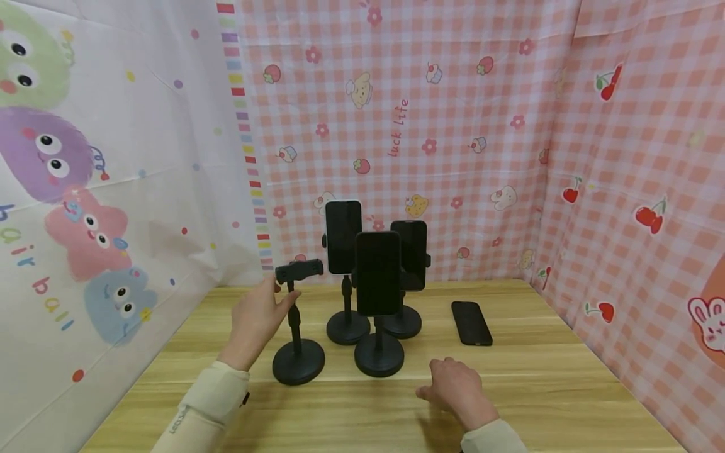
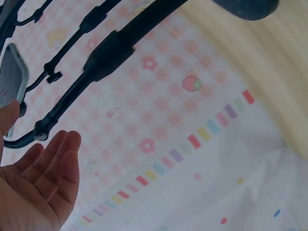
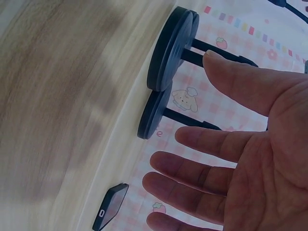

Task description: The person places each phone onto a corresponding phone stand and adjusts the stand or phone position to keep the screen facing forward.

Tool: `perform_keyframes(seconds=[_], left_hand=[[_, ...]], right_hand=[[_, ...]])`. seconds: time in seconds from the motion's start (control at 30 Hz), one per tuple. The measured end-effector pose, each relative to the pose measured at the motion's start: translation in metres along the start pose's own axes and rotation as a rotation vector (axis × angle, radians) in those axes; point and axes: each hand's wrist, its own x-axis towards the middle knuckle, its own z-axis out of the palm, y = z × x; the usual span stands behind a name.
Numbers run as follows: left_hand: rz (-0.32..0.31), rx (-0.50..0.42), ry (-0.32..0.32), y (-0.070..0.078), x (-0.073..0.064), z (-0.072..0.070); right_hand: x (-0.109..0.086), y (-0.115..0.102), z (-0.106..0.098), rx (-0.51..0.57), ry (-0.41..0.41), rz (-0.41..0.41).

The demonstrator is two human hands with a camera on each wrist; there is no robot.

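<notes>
My left hand (image 1: pixel 256 321) is at the top of a black phone stand (image 1: pixel 297 321) whose clamp holds no phone. Its thumb lies by the stem just under the clamp. In the left wrist view the fingers (image 2: pixel 67 159) are loosely extended beside the small joint (image 2: pixel 41 132) of the stand's neck. Over the front right of the table, palm down, hovers my right hand (image 1: pixel 455 389). Its spread fingers (image 3: pixel 192 168) hold nothing in the right wrist view. A black phone (image 1: pixel 472 323) lies flat beyond that hand.
Three more black stands hold upright phones: a front one (image 1: pixel 378 274), a back left one with a light edge (image 1: pixel 343 238), and a back right one (image 1: pixel 416 255). They cluster mid-table. Patterned cloth (image 1: pixel 453 119) walls the wooden table (image 1: pixel 538 371) at the back and both sides.
</notes>
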Motion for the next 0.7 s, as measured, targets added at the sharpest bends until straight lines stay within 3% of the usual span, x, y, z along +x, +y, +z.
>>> perform_keyframes(seconds=[0.17,0.3,0.47,0.7], left_hand=[[0.108,-0.042,0.142,0.009,0.004,-0.011],[0.221,-0.035,0.19,0.017,0.01,-0.022],[0.329,0.043,0.108,0.026,0.02,-0.034],[0.342,0.123,-0.048,0.038,0.029,-0.044]], right_hand=[[-0.001,0.0,0.0,0.004,0.006,-0.003],[-0.001,0.0,0.001,0.0,0.014,-0.006],[-0.001,0.001,0.001,-0.004,0.023,-0.01],[-0.002,0.0,0.002,0.008,0.015,-0.004]])
